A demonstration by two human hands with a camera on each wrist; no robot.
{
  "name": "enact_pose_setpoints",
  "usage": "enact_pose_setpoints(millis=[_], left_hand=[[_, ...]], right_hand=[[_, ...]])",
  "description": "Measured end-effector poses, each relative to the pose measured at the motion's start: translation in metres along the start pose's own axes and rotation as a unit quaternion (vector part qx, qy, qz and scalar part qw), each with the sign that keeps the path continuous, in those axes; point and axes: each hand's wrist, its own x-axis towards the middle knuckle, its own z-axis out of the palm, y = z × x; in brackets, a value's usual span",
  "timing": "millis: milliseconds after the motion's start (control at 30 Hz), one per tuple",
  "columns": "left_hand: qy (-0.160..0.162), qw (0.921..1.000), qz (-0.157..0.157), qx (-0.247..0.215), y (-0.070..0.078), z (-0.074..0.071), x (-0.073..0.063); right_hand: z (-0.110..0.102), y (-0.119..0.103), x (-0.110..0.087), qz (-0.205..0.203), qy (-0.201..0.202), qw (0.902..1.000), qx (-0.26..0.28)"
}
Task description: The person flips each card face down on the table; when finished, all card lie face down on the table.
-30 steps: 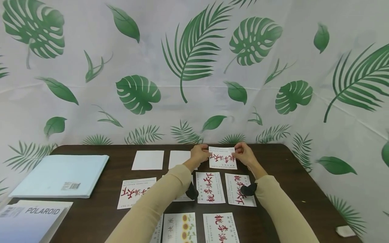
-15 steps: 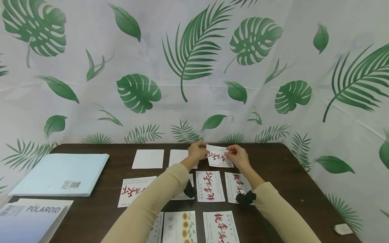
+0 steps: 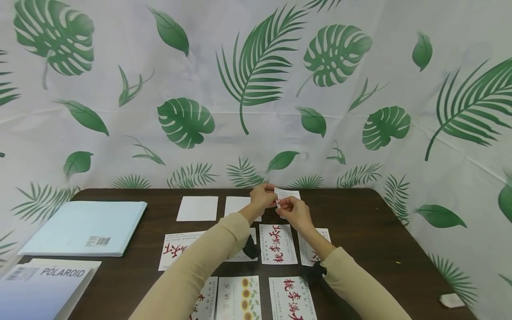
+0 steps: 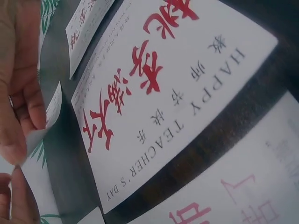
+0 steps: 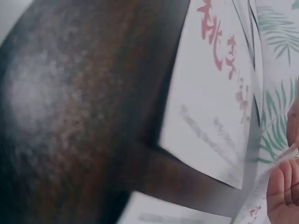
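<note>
At the far side of the table, my left hand [image 3: 262, 198] pinches the left edge of a white greeting card [image 3: 289, 194] with red lettering. My right hand [image 3: 296, 214] pinches the same card close to the left fingers, its fingertips covering much of the print. The card looks bent, and a curled part of the card [image 4: 52, 112] shows between the hands in the left wrist view. Just below lie red-lettered cards [image 3: 277, 244], one of them partly under my right forearm. Left of the hands are two blank white cards [image 3: 198, 209] [image 3: 237, 204].
In the front row, a sunflower card [image 3: 238, 298] lies beside another red-lettered card [image 3: 293, 298]. A light-blue folder [image 3: 80, 224] and a POLAROID-printed folder [image 3: 52, 289] occupy the left side. A small white object [image 3: 452, 301] sits at the right edge. A leaf-patterned cloth [image 3: 256, 146] hangs behind the table.
My right hand has moved left from the card's right edge towards the left hand. The card shows narrower and bent, where it was flat before. The left hand has stayed nearly in place.
</note>
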Motion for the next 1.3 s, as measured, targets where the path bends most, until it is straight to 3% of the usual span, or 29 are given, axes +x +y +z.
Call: enact_pose_setpoints(millis=[167, 333, 433, 533, 733, 900, 1067, 1300], left_hand=[[-0.028, 0.9987, 0.004, -0.043, 0.003, 0.002, 0.0], [-0.04, 0.9974, 0.006, -0.059, 0.001, 0.003, -0.002], [-0.031, 0.9983, 0.0, -0.05, -0.003, 0.002, -0.006], [-0.013, 0.9994, -0.001, -0.032, -0.008, 0.001, -0.008], [0.034, 0.9986, 0.033, 0.025, -0.011, 0.0, -0.011], [0.053, 0.9883, 0.085, 0.115, -0.015, -0.003, -0.015], [0.034, 0.9731, 0.115, 0.197, -0.02, -0.007, -0.019], [0.017, 0.9505, 0.115, 0.288, -0.028, -0.008, -0.019]], right_hand=[[-0.012, -0.004, 0.002, -0.024, 0.032, 0.9986, -0.035], [-0.033, -0.004, 0.007, -0.033, 0.117, 0.9907, -0.062], [-0.045, -0.003, 0.011, -0.022, 0.162, 0.9855, -0.046], [-0.054, -0.001, 0.013, 0.002, 0.181, 0.9835, 0.003], [-0.059, 0.003, 0.014, 0.06, 0.157, 0.9818, 0.088], [-0.056, 0.015, 0.013, 0.104, 0.138, 0.9794, 0.105], [-0.051, 0.032, 0.012, 0.123, 0.117, 0.9846, 0.041], [-0.047, 0.046, 0.009, 0.125, 0.071, 0.9891, -0.03]])
